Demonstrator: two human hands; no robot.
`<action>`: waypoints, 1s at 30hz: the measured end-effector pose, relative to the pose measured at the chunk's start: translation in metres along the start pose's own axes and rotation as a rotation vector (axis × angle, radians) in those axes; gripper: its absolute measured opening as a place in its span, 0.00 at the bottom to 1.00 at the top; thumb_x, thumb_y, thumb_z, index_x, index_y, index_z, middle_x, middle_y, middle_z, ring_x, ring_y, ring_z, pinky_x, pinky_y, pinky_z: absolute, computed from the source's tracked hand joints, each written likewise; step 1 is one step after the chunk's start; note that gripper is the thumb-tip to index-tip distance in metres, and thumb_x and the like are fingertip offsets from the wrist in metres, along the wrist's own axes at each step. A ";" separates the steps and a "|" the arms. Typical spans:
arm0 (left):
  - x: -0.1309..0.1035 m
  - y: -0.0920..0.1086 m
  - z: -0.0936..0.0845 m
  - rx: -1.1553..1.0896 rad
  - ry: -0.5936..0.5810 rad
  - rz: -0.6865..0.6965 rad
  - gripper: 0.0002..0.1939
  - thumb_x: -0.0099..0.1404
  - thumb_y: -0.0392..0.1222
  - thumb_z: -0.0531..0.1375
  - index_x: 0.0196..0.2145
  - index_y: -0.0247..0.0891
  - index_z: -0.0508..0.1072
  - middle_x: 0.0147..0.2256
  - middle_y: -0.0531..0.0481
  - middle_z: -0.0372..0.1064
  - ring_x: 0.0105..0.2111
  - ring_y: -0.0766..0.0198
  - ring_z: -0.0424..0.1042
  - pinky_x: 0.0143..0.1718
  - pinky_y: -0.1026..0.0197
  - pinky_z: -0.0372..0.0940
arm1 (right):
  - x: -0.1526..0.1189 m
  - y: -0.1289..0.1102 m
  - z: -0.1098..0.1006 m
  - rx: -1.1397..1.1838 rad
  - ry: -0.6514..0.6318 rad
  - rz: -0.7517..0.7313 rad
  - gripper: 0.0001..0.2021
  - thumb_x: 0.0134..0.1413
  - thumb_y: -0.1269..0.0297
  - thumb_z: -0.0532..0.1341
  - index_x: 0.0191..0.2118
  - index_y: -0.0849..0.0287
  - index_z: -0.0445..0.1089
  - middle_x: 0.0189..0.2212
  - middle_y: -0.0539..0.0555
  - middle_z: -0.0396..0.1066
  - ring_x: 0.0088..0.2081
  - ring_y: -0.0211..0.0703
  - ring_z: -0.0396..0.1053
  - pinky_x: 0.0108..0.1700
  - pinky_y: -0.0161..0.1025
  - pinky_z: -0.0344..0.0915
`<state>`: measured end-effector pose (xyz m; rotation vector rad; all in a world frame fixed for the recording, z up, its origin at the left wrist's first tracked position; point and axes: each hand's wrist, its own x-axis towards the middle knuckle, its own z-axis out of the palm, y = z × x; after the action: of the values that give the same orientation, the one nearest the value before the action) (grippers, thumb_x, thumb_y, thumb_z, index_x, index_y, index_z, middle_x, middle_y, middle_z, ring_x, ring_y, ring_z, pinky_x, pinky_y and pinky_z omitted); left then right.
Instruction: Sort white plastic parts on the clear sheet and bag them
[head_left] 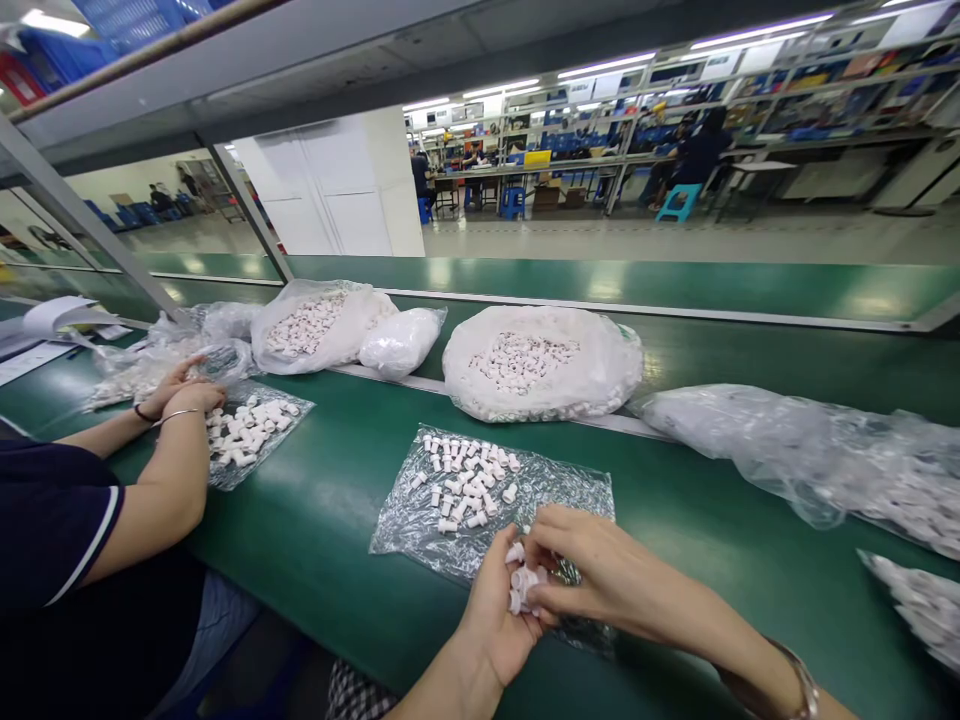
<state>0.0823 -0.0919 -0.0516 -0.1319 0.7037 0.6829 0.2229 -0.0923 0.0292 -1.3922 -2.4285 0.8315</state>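
Note:
Cupped palm up near the front of the bench, my left hand (496, 610) holds several small white plastic fittings (521, 580). Over them bends my right hand (592, 565), its thumb and fingers closed around fittings at the palm's edge; its fingertips are partly hidden. Beneath and beyond both hands a clear plastic bag (397, 515) lies flat on the green bench (330, 480). A loose group of the same white fittings (472, 480) rests on its far left part, some upright and some on their sides.
Behind the flat bag sits a big open bag of small parts (540, 390). More filled bags (750, 430) lie at the right. On the left, a co-worker's hands (184, 390) are beside another spread of white fittings (251, 430). A metal shelf (375, 60) crosses overhead.

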 end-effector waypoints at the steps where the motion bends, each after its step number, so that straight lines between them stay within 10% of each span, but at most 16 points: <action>1: 0.000 -0.001 0.000 0.008 0.005 0.001 0.20 0.71 0.50 0.52 0.27 0.33 0.66 0.19 0.55 0.63 0.12 0.75 0.59 0.13 0.71 0.49 | -0.001 -0.001 0.001 -0.013 -0.008 0.002 0.04 0.56 0.65 0.64 0.33 0.56 0.68 0.33 0.49 0.67 0.35 0.42 0.64 0.35 0.38 0.59; 13: -0.003 -0.002 -0.006 0.068 -0.050 -0.037 0.19 0.70 0.53 0.54 0.34 0.32 0.70 0.26 0.51 0.68 0.20 0.70 0.68 0.15 0.71 0.50 | 0.021 0.043 0.000 0.206 0.126 0.175 0.14 0.65 0.51 0.57 0.35 0.56 0.69 0.31 0.50 0.70 0.31 0.41 0.65 0.31 0.36 0.58; 30: -0.004 -0.003 -0.005 0.122 -0.036 -0.039 0.22 0.70 0.58 0.51 0.31 0.36 0.67 0.21 0.54 0.63 0.18 0.68 0.67 0.14 0.70 0.45 | 0.011 0.016 0.003 0.089 -0.014 0.092 0.08 0.61 0.59 0.61 0.32 0.55 0.69 0.34 0.48 0.68 0.33 0.40 0.65 0.33 0.36 0.57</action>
<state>0.0791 -0.0976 -0.0534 -0.0211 0.7047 0.6019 0.2275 -0.0772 0.0167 -1.4788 -2.3225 0.9616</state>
